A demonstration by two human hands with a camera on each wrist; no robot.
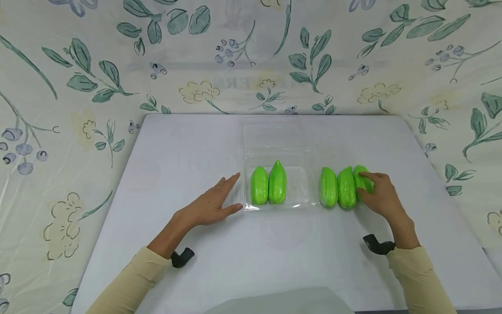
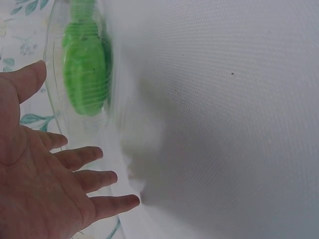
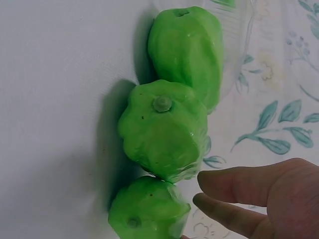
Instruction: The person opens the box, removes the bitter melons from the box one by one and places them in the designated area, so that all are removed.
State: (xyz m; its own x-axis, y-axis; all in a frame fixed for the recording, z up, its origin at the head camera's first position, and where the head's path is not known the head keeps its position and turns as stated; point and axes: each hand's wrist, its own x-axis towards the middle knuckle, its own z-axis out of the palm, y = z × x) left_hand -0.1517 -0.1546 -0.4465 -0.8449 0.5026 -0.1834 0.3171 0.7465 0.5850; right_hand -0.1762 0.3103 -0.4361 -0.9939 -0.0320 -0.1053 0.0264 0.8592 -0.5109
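Observation:
A clear plastic clamshell box [image 1: 302, 187] lies with its lid folded back, and two bright green ridged gourds [image 1: 277, 183] sit side by side in its left part. To the right of it, on the table, a row of three similar gourds [image 1: 329, 187] lies close together. My right hand [image 1: 378, 194] is over the rightmost gourd [image 3: 144, 211], thumb and fingers apart; whether they touch it is unclear. My left hand [image 1: 213, 205] is spread beside the box's left edge, palm toward it, holding nothing. In the left wrist view its straight fingers [image 2: 82, 157] point at the tabletop.
The white tabletop [image 1: 188, 152] carries the box and gourds. Behind it hangs a floral cloth [image 1: 235, 78], which also shows at both sides. A pale grey rounded shape [image 1: 280, 303] juts in at the front edge. Black wrist mounts [image 1: 182, 257] sit below both wrists.

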